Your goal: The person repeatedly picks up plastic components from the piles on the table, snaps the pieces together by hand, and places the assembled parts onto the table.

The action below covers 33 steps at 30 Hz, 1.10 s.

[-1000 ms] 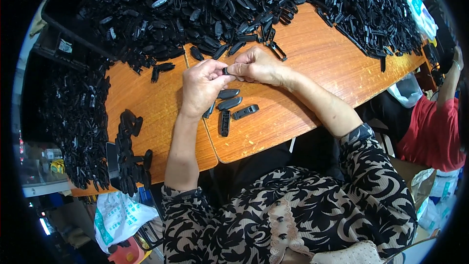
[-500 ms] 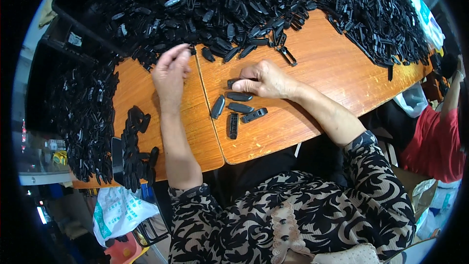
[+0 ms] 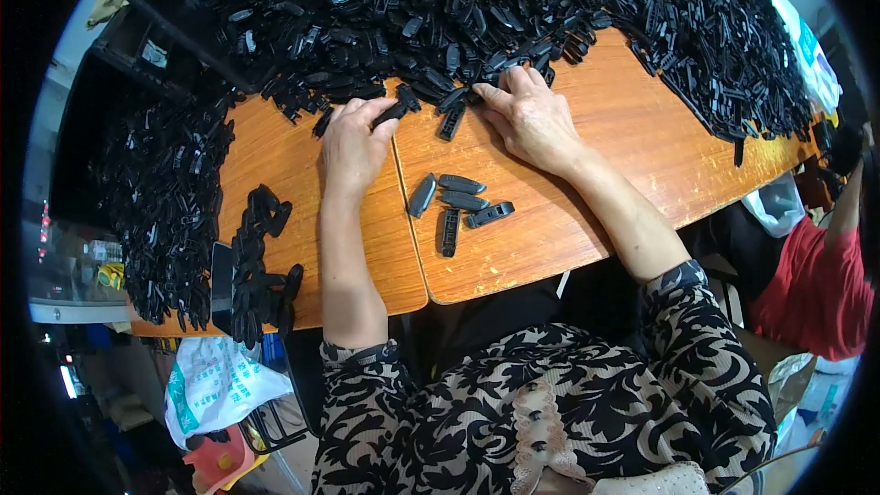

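My left hand (image 3: 356,145) is at the near edge of a large heap of small black plastic parts (image 3: 412,0). Its thumb and fingers close on one black plastic part (image 3: 392,114). Farther right, my right hand (image 3: 533,124) reaches to the same edge, fingertips pinched at a dark part (image 3: 474,97) that the fingers half cover. Just below those fingertips, an open-framed black part (image 3: 450,123) lies on the wood. Nearer to me, several elongated black parts form a small group, among them a smooth one (image 3: 462,183) and a slotted one (image 3: 449,232).
The wooden table (image 3: 568,238) has a seam left of the small group. More black parts (image 3: 165,202) pile along the left side, with a smaller cluster (image 3: 257,266) at the near left edge. A white bag (image 3: 225,385) hangs below. Another person's red sleeve (image 3: 816,284) shows at right.
My right hand has moved away from the small group, up and right to the heap's edge. My left hand has shifted right and closed on a black part.
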{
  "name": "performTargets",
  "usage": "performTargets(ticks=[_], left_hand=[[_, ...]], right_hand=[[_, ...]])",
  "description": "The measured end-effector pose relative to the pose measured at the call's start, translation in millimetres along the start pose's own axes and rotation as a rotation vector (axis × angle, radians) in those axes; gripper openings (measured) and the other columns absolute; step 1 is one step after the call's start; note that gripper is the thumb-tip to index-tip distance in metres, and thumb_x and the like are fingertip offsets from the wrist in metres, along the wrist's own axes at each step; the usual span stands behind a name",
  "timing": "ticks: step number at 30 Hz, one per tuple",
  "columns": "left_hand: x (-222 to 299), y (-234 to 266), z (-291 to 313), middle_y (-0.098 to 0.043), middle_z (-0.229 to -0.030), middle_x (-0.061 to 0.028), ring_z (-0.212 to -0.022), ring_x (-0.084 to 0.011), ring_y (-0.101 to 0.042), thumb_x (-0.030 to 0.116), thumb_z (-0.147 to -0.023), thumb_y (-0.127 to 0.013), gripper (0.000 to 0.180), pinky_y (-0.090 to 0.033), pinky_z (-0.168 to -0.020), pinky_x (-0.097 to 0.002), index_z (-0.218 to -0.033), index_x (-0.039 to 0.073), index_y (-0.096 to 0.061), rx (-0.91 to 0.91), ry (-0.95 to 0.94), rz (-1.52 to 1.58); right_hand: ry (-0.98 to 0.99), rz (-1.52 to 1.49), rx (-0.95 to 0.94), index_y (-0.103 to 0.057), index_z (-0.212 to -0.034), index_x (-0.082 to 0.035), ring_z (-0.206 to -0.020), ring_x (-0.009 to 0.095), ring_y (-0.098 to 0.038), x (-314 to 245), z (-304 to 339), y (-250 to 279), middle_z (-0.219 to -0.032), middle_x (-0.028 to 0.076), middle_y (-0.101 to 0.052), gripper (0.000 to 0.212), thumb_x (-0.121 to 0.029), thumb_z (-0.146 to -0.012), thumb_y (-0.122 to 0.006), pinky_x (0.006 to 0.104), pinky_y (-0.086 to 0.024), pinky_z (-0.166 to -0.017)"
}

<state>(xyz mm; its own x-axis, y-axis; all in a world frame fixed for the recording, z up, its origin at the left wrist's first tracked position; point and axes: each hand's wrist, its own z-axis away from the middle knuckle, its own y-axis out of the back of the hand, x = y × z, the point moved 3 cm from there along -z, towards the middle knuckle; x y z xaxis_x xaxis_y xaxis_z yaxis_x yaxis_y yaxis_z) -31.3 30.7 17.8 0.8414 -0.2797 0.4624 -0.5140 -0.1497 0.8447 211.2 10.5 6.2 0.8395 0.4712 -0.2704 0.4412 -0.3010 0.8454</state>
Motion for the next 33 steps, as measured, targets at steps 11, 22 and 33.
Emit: performTargets(ticks=[11,22,33], left_hand=[[13.5,-19.3,2.3,-0.059,-0.084,0.0008,-0.069,-0.0051,-0.050,-0.001,-0.085,-0.068,0.030,-0.044,-0.063,-0.0203,-0.115,0.003,-0.070,-0.044,0.065,0.706],[43.5,-26.1,9.7,-0.058,-0.080,0.0028,-0.070,-0.0046,-0.052,0.000,-0.076,-0.078,0.025,-0.045,-0.064,-0.0198,-0.100,0.000,-0.072,-0.233,-0.107,0.616],[46.3,-32.0,13.2,-0.065,-0.083,0.0026,-0.072,-0.0041,-0.060,-0.002,-0.080,-0.075,0.020,-0.050,-0.066,-0.0189,-0.099,0.002,-0.070,-0.262,-0.062,0.641]], right_hand=[[0.147,-0.173,-0.050,-0.067,-0.094,-0.003,-0.078,0.031,-0.065,-6.2,2.9,-8.4,-0.085,0.011,-0.063,0.016,-0.018,-0.088,-0.068,0.0388,-0.053,-0.068],[-0.338,-1.210,-0.380,-0.067,-0.093,-0.002,-0.065,0.008,-0.053,-2.2,3.2,-15.9,-0.071,-0.001,-0.060,0.023,-0.023,-0.098,-0.062,0.0244,-0.043,-0.060],[-0.471,-1.283,-0.458,-0.071,-0.082,-0.005,-0.057,0.005,-0.048,-4.1,0.2,-7.5,-0.064,-0.002,-0.059,0.024,-0.025,-0.094,-0.068,0.0217,-0.038,-0.053]])
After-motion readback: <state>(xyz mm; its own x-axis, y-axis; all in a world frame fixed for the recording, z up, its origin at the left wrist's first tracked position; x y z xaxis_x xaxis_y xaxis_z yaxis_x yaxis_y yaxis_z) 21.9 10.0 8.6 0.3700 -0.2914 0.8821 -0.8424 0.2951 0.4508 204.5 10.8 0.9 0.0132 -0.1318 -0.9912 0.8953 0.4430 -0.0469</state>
